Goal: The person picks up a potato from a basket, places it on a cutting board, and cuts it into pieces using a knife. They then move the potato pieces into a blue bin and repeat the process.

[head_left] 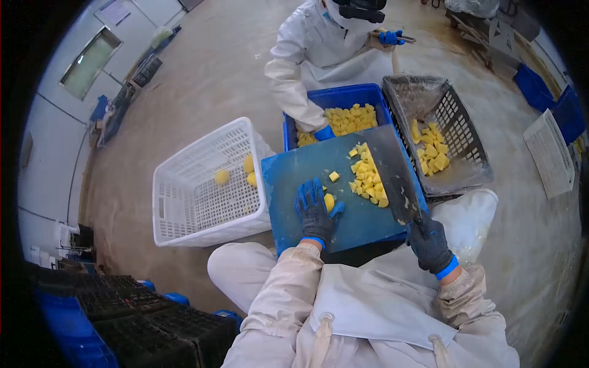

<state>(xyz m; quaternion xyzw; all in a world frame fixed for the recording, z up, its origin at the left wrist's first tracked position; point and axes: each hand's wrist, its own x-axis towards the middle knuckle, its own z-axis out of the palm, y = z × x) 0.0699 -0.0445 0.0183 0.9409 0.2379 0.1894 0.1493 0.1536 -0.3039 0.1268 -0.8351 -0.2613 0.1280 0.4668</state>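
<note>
A blue cutting board (307,161) lies in front of me. My left hand (315,211), in a dark glove with blue fingertips, rests on it with fingers stretched out. A yellow potato piece (329,202) lies between its thumb and forefinger; whether the hand grips it is hard to see. One loose potato cube (334,176) lies just beyond. My right hand (429,243), in a matching glove, is closed round the handle of a broad-bladed cleaver (396,175). The blade lies along the right side of a pile of potato cubes (367,178).
A white basket (184,230) with several potatoes stands left. Behind the board is a blue crate (350,92) of potato cubes, with a co-worker's gloved hand (324,133) in it. At right stands a black, plastic-lined crate (469,135) holding potato pieces (434,153).
</note>
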